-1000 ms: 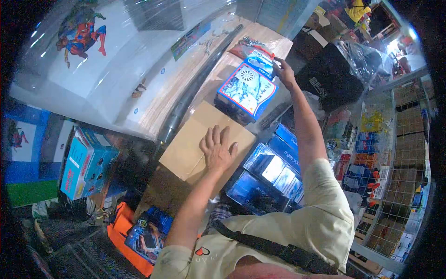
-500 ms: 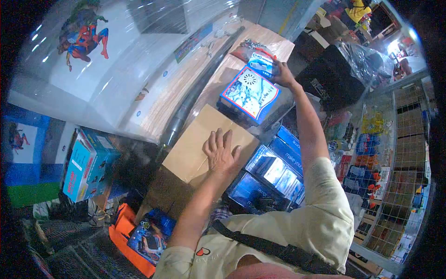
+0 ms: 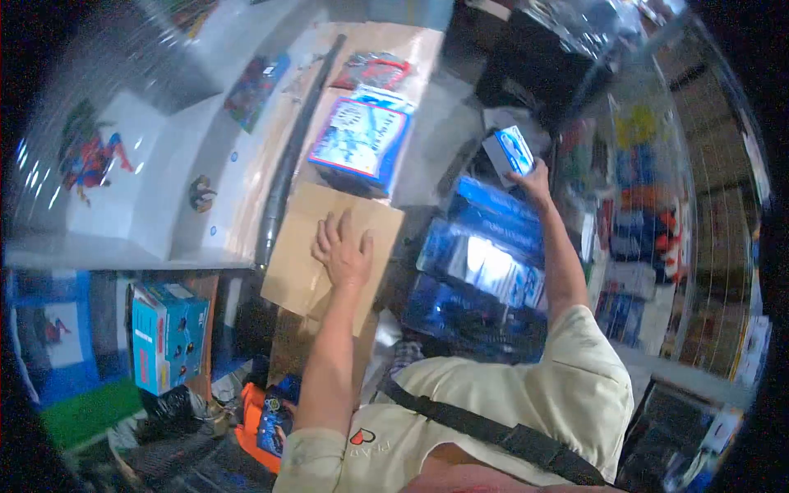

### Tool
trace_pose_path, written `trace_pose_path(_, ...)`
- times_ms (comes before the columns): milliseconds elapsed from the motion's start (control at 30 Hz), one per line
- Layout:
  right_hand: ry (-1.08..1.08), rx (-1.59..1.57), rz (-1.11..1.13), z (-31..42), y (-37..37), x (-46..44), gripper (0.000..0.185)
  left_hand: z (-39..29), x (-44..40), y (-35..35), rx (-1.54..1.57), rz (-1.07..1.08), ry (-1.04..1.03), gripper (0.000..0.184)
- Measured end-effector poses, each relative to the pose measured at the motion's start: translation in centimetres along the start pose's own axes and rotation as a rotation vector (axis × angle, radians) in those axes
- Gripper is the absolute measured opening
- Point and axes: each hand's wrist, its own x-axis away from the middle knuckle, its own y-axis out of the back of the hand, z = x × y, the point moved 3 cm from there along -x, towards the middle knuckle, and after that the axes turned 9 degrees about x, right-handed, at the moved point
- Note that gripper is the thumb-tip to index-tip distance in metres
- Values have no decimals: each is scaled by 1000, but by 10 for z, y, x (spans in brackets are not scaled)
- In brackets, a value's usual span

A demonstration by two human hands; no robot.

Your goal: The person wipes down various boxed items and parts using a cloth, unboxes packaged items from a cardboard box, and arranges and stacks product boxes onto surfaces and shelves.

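My left hand (image 3: 343, 251) lies with fingers spread on top of a plain brown cardboard box (image 3: 288, 271). Out to the right, my right hand (image 3: 532, 182) grips a small blue-and-white box (image 3: 514, 149) by its lower end, holding it above the stacked blue boxes. Behind the cardboard box stands a larger blue-and-white box (image 3: 362, 135) with a red-edged top. Another blue-and-white item (image 3: 385, 98) shows just past it, partly hidden. Farther back on the wooden surface is a clear bag (image 3: 374, 72) with red contents. Motion blur makes the prints hard to read.
Several blue boxes (image 3: 493, 215) are stacked between my arms. A long dark pipe (image 3: 297, 152) runs along the wooden surface. To the left sits a teal box (image 3: 168, 337), with an orange item (image 3: 255, 423) lower down. Wire-mesh shelving (image 3: 699, 214) with goods stands at right.
My right hand has moved from the back of the wooden surface rightward and nearer, now with a small box in it. My left hand stays on the cardboard box. The view has turned.
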Motion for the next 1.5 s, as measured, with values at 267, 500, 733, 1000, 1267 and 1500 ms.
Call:
trace_pose_path(267,-554,214,-145,-228,36,227,80,15,2,-27,-176,23,27,60)
trace_pose_path(500,-747,-13,-85,-290,10,324,90,-2,5,-18,-150,-10,-7,52)
trace_pose_path(733,-698,96,93,-238,-29,325,115,-5,7,-18,-168,-5,-10,52)
trace_pose_path(1000,-413,259,103,-253,1,324,86,17,0,-27,-302,-30,-185,50)
trace_pose_path(1267,149,197,-146,-96,9,197,66,2,2,-7,-98,-40,-4,55)
trace_pose_path(1500,573,-166,-3,198,-18,113,81,1,2,-4,-73,-61,2,54)
